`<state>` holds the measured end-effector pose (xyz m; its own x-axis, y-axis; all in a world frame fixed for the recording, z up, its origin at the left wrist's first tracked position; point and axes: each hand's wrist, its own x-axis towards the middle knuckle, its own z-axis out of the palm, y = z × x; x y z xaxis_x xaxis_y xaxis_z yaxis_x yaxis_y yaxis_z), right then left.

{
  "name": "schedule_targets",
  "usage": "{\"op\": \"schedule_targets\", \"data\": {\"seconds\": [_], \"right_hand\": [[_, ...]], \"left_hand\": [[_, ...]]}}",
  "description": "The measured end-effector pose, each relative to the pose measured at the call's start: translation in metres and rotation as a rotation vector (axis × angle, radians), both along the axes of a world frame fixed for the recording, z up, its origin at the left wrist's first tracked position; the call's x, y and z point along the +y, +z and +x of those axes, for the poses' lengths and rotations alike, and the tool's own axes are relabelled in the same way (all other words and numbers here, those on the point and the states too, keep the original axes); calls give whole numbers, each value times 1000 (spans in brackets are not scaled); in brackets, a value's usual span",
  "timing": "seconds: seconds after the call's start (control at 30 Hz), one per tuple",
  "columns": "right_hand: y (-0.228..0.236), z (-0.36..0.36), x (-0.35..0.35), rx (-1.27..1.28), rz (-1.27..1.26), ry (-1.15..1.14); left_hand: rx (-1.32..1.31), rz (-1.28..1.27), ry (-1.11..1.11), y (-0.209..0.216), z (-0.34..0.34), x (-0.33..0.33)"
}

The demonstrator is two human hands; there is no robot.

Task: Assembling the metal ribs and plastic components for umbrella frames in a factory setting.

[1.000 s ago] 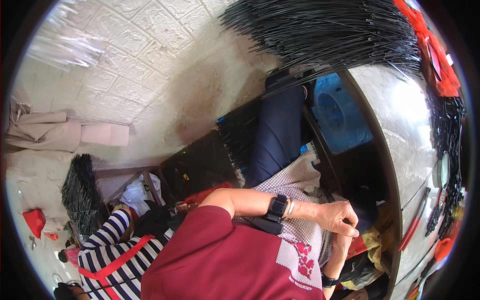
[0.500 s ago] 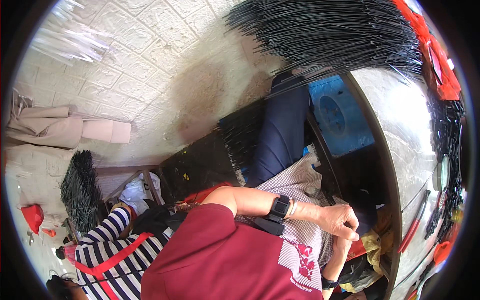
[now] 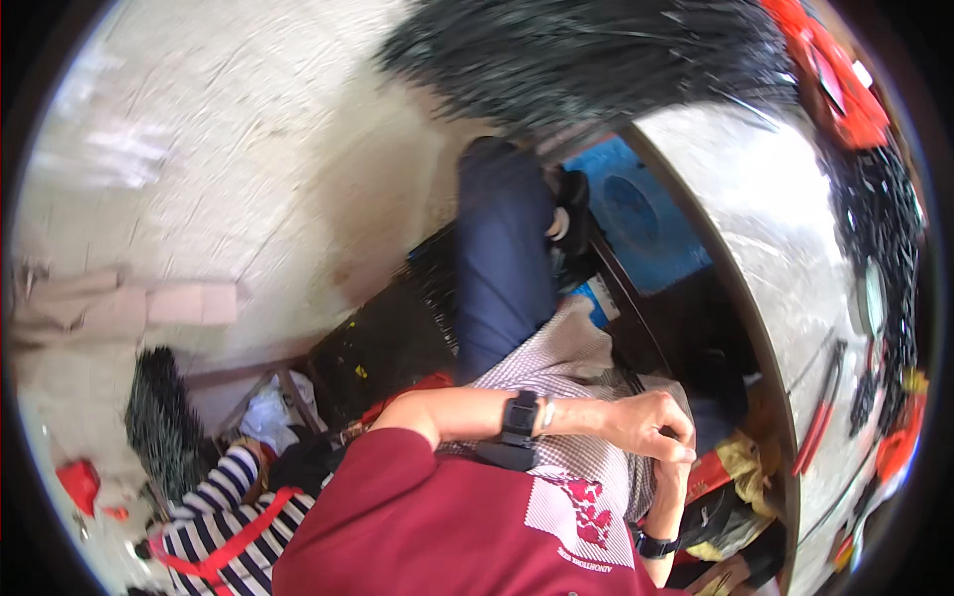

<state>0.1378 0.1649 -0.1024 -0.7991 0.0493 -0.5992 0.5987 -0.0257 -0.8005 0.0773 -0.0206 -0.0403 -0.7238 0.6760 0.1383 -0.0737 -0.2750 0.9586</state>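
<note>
My left hand (image 3: 648,427) is curled closed in front of my lap, with thumb and fingers pressed together. Whatever those fingers hold, if anything, is hidden. Just below it, my right hand (image 3: 672,469) meets it; the left hand covers its fingers. A black watch (image 3: 521,415) and a pale bracelet are on my left wrist, and a black band (image 3: 656,545) is on the right one. A checked apron (image 3: 556,358) lies over my lap under the hands, above dark blue trousers (image 3: 505,268).
To the right stands a shiny metal-topped table (image 3: 765,228) with red-handled pliers (image 3: 820,422) and a heap of black strips (image 3: 874,219). Bundled black rods (image 3: 586,65) overhang its far end. A blue plastic stool (image 3: 641,219) is underneath. Another person in a striped top (image 3: 224,497) is at left.
The view has shifted, and the surroundings are blurred. My leg now shows more upright, with a dark shoe visible beside it. Both hands stay together in front of my lap.
</note>
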Motion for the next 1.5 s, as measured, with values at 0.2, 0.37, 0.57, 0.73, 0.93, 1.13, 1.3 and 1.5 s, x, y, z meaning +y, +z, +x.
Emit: {"op": "schedule_targets", "data": {"seconds": [0.2, 0.37, 0.57, 0.73, 0.93, 1.13, 1.3, 1.5], "right_hand": [[-1, -8, -2, -79, -161, -52], [-13, -4, 3, -77, -258, -49], [-30, -8, 10, -80, -348, -122], [-36, -14, 20, -42, -371, -151], [-42, -18, 33, -30, -378, -214], [-46, -18, 33, -50, -416, -226], [-48, -23, 28, -59, -370, -154], [-43, -26, 31, -18, -391, -150]], "left_hand": [[26, -90, -202, -16, 5, 5], [38, -162, -193, -19, 3, 9], [13, -187, -228, -21, -1, 14], [7, -179, -211, -20, -7, 19], [0, -214, -246, -19, -10, 21], [14, -172, -200, -20, -9, 19], [18, -185, -182, -20, -8, 13], [29, -167, -158, -18, -8, 14]]}}
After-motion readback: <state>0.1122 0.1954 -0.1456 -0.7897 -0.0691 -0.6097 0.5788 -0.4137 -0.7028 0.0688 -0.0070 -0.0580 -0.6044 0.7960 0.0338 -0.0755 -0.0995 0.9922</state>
